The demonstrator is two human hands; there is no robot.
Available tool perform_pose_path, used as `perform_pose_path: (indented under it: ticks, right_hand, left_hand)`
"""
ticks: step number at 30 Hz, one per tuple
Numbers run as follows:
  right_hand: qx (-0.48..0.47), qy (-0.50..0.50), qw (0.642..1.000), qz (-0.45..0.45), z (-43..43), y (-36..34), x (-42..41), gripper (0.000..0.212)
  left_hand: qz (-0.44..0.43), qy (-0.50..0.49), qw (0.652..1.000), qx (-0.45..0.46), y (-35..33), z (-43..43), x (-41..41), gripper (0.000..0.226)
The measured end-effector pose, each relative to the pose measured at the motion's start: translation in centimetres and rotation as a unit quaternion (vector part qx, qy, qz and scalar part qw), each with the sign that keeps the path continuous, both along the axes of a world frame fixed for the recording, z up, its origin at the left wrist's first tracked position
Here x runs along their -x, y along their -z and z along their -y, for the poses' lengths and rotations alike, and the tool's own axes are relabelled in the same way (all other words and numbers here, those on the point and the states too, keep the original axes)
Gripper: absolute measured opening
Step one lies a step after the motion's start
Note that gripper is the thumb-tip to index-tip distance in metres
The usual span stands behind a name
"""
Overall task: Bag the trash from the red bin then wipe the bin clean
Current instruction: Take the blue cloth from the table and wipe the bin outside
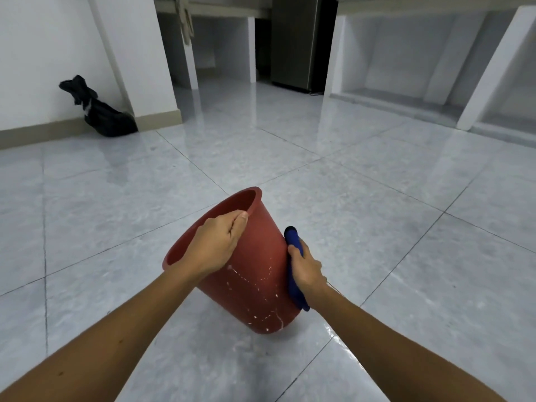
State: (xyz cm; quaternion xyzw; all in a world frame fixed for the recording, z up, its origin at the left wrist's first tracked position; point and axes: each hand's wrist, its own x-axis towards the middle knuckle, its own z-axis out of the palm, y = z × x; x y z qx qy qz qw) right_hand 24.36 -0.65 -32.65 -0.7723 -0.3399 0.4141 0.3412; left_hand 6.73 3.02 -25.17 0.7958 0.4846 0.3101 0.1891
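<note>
Tilting on the tiled floor (362, 198), the red bin (255, 274) is leaning with its mouth facing up-left, possibly resting on its base edge. Black trash bag (107, 117) is sitting by the wall. Left hand (216, 245) is gripping the rim; right hand (307, 269) is pressing a blue cloth (294, 288) against the bin's side.

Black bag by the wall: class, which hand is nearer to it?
Left. The left hand grips the red bin's rim on the side toward the black bag; the right hand presses a blue cloth to the bin's opposite side.
</note>
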Motion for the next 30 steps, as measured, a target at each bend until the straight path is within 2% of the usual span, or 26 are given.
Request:
perform_pose_path:
  ticks: [6, 9, 13, 15, 18, 20, 22, 25, 26, 28, 29, 30]
  right_hand:
    - [-0.126, -0.061, 0.988, 0.061, -3.1, -4.2, 2.6, 0.065]
    - [-0.090, -0.058, 0.993, 0.059, -3.7, -2.9, 0.9, 0.057]
    - [0.046, 0.021, 0.999, 0.022, -1.1, 0.3, 0.1, 0.053]
    - [0.036, 0.028, 0.999, 0.026, -0.5, -0.6, 1.6, 0.055]
    - [-0.063, -0.038, 0.993, 0.096, -1.5, -3.3, 3.8, 0.059]
    - [-0.100, -0.054, 0.986, 0.123, -2.2, -4.2, 3.8, 0.057]
    - [-0.087, -0.032, 0.988, 0.122, -2.2, -3.6, 2.7, 0.056]
    - [0.007, 0.018, 0.997, 0.079, -1.0, -1.5, 0.5, 0.057]
    - [0.036, 0.032, 0.997, 0.067, -0.8, -0.8, -0.2, 0.057]
    - [0.050, 0.054, 0.997, 0.024, -0.3, -0.5, -1.1, 0.057]
    - [0.048, 0.061, 0.997, -0.003, 0.0, -0.7, -1.2, 0.056]
    - [0.046, 0.062, 0.997, -0.012, 0.0, -0.9, -1.4, 0.055]
  left_hand:
    - [0.013, 0.001, 1.000, -0.023, 0.1, -0.5, -1.8, 0.043]
    - [0.010, -0.005, 1.000, -0.015, 0.2, -0.6, -1.2, 0.045]
    - [-0.011, -0.015, 1.000, 0.002, 0.1, -0.5, -0.5, 0.045]
    - [-0.004, -0.022, 1.000, 0.006, 0.0, -0.3, -0.6, 0.045]
    - [-0.002, -0.032, 0.999, -0.001, -0.2, -0.3, -1.2, 0.045]
    - [0.004, -0.029, 0.999, 0.030, -0.8, -0.8, -1.9, 0.046]
    - [0.018, -0.024, 0.998, 0.059, -1.2, -1.3, -2.4, 0.048]
    - [0.074, -0.025, 0.996, 0.053, -0.8, -0.3, -0.5, 0.040]
    - [0.059, -0.025, 0.998, 0.007, 0.0, 0.6, 1.1, 0.041]
    - [-0.076, -0.042, 0.990, -0.111, 2.2, 2.1, 5.0, 0.040]
    - [-0.140, -0.044, 0.980, -0.137, 3.2, 2.7, 6.6, 0.038]
    - [-0.175, -0.045, 0.976, -0.124, 4.1, 3.0, 7.7, 0.036]
